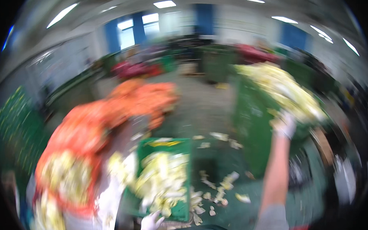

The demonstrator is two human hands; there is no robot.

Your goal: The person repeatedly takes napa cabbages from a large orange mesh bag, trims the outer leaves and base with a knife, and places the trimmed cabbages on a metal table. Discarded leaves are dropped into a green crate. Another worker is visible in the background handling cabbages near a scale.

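A grey-green floor is carrying everything here. A green crate heaped with pale cabbage leaves is sitting on it near the lower middle, and loose leaf scraps are lying scattered just beside the crate. A tall green bin is standing to the right, blurred.

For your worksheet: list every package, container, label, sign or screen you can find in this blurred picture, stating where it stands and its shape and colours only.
Green crate: lower centre, rectangular, filled with pale yellow-green cabbage leaves; left hand at its near edge.
Tall green bin: right of centre, heaped with pale cabbage; right hand at its top.
Orange net sacks: left, bulging, holding pale produce.
Labels, signs, screens: none can be made out through the blur.
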